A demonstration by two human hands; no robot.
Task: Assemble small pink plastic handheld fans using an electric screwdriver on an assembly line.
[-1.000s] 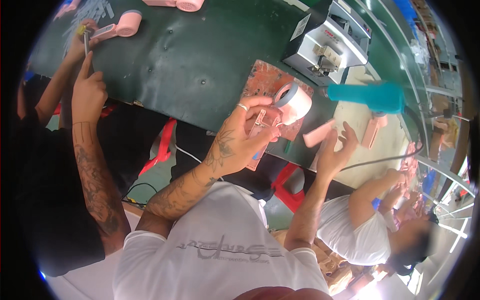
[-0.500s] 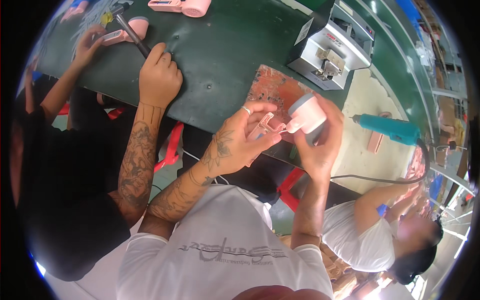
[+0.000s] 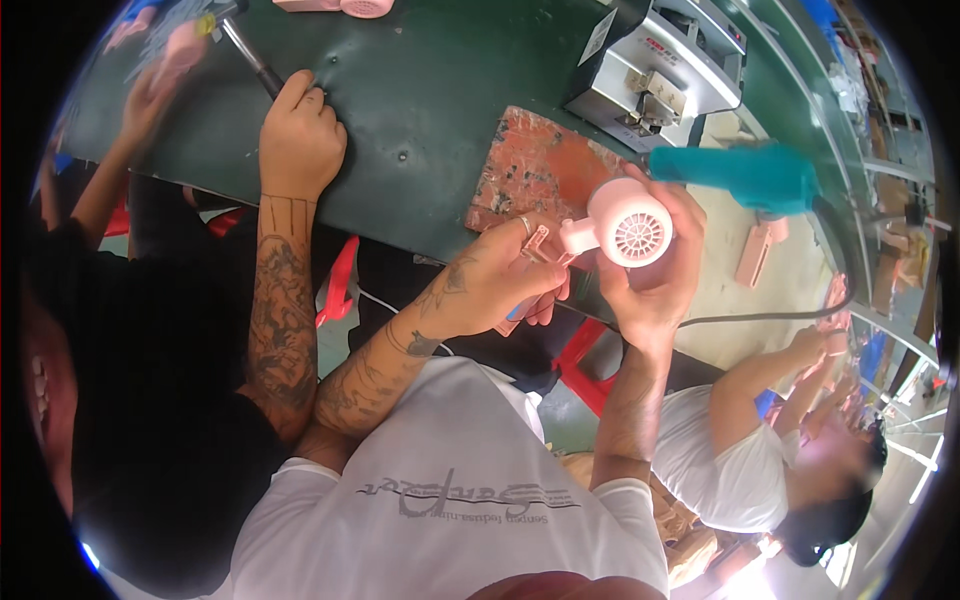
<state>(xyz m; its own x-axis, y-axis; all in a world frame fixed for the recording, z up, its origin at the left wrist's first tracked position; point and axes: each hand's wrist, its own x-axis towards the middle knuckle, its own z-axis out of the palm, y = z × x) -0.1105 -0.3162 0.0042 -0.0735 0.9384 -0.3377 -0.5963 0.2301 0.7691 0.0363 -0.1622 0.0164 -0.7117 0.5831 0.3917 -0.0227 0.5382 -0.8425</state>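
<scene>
My left hand (image 3: pixel 500 275) is closed around the opened pink handle (image 3: pixel 537 245) of a small hair dryer, with its thumb along the side. The fingers partly hide the handle. My right hand (image 3: pixel 655 285) grips the dryer's round pink head (image 3: pixel 610 220) from the right and from below. The head's slotted round grille (image 3: pixel 640 237) faces up toward me. Head and handle sit close together, but the fingers hide how they join. Just above and right of my right hand is a teal electric screwdriver (image 3: pixel 735 178) on a dark cord, its narrow end close to my fingertips.
A worn reddish board (image 3: pixel 540 165) lies on the green table (image 3: pixel 420 80), before a silver-black machine (image 3: pixel 655 80). A pink handle piece (image 3: pixel 752 262) rests at right. On the left, a co-worker's hand (image 3: pixel 303 135) holds a hammer (image 3: pixel 250 55). Another person (image 3: pixel 720 460) works at right.
My hands have turned the dryer head so its grille faces up, hiding the grey rim. The screwdriver has shifted left and up, nearer my right hand. The co-worker's hammer hand has moved slightly upward.
</scene>
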